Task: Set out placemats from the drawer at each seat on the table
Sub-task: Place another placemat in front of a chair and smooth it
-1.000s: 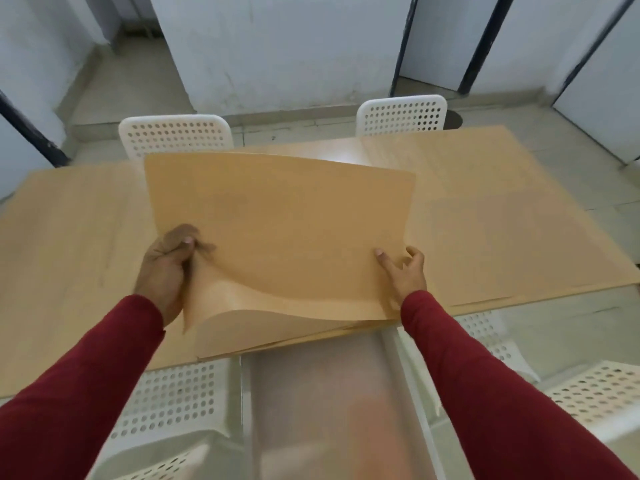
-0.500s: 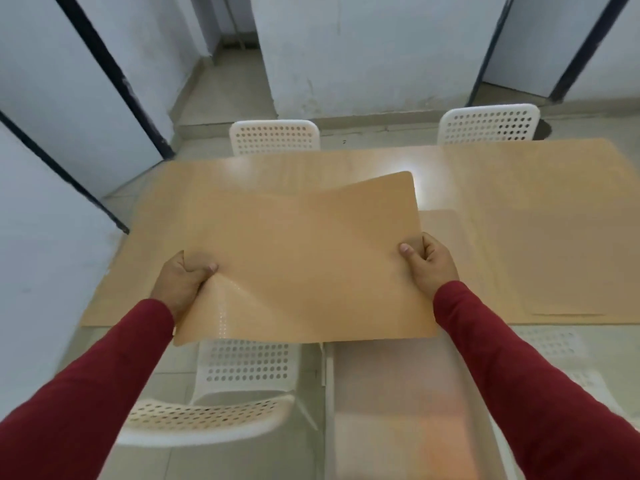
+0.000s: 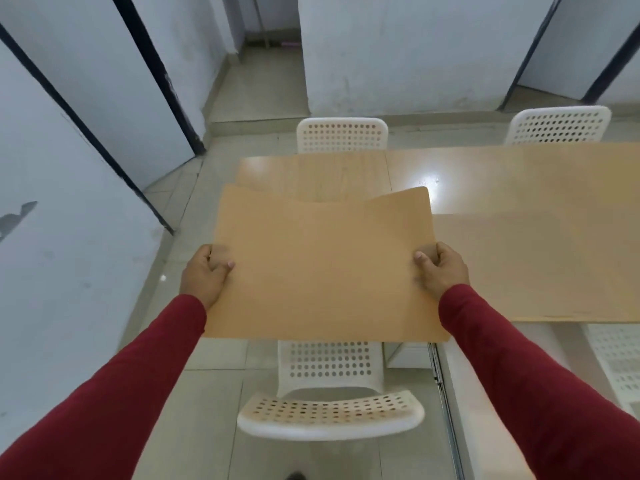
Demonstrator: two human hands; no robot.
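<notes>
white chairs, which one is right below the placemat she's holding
The near chair, tucked at the table's near edge just under the held placemat. The other clear ones, the far left chair and far right chair, stand across the table.

White perforated chair (image 3: 330, 407) right below, tucked at near side. Two more white chairs across: one (image 3: 342, 135) straight ahead, another (image 3: 558, 125) far right. Pale tiled floor (image 3: 211, 403) underfoot. Grey-white walls (image 3: 398, 50) all round, black-edged panels (image 3: 152, 77) leaning left. Dark smudge (image 3: 15, 220) on left wall.
</notes>
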